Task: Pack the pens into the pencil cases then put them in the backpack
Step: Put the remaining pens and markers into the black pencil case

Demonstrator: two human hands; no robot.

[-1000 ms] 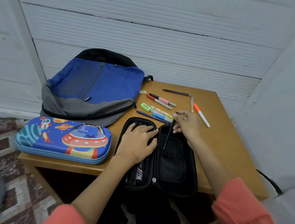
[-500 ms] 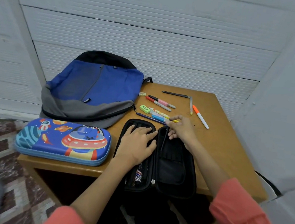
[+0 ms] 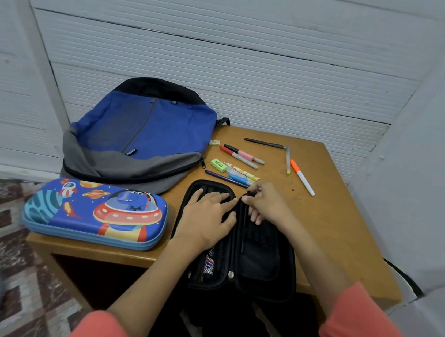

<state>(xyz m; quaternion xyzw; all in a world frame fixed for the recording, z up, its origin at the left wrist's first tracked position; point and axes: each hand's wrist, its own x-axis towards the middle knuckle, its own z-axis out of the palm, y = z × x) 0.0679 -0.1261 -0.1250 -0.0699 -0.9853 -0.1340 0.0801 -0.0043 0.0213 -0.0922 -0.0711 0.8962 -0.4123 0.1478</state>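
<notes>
A black pencil case (image 3: pixel 268 266) lies open at the table's front edge, with some pens in its left half. My left hand (image 3: pixel 207 214) rests flat on that left half, fingers spread. My right hand (image 3: pixel 267 204) pinches the top end of a thin dark pen (image 3: pixel 243 235) that lies along the case's middle fold. Several loose pens and markers (image 3: pixel 241 156) lie just behind the case. A blue and grey backpack (image 3: pixel 147 128) lies at the back left. A closed blue space-print pencil case (image 3: pixel 92 214) sits in front of the backpack.
The wooden table (image 3: pixel 335 224) stands against white walls at the back and right. An orange-capped marker (image 3: pixel 302 178), a dark pen (image 3: pixel 265 143), a green eraser (image 3: pixel 218 165) and a small yellow eraser (image 3: pixel 214 142) lie behind my hands. Patterned floor shows on the left.
My right hand has lowered the dark pen from upright above the case until it lies along the middle fold. My left hand has stayed flat on the left half.
</notes>
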